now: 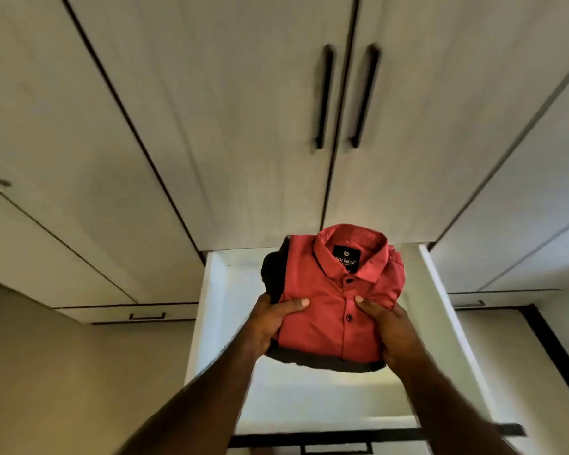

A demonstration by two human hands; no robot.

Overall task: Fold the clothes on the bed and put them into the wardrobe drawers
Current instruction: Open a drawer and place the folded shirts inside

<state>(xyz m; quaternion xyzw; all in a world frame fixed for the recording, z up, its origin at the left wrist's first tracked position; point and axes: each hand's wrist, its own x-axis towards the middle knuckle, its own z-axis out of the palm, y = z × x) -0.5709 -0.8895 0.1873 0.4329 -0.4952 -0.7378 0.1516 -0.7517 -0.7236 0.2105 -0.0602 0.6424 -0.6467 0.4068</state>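
Both hands grip one stack — the left hand (270,326) and the right hand (391,333) each clamp a near corner, thumbs on top of the folded red shirt (335,303), which sits on a dark garment (273,274). The stack hangs over the open drawer (211,307), not yet resting inside. Folding looks done; this is the stowing step, and the next move calls for lowering it level so the fold holds. Above the drawer stand closed wardrobe doors (243,142) with black handles (324,96); nothing blocks the way down.
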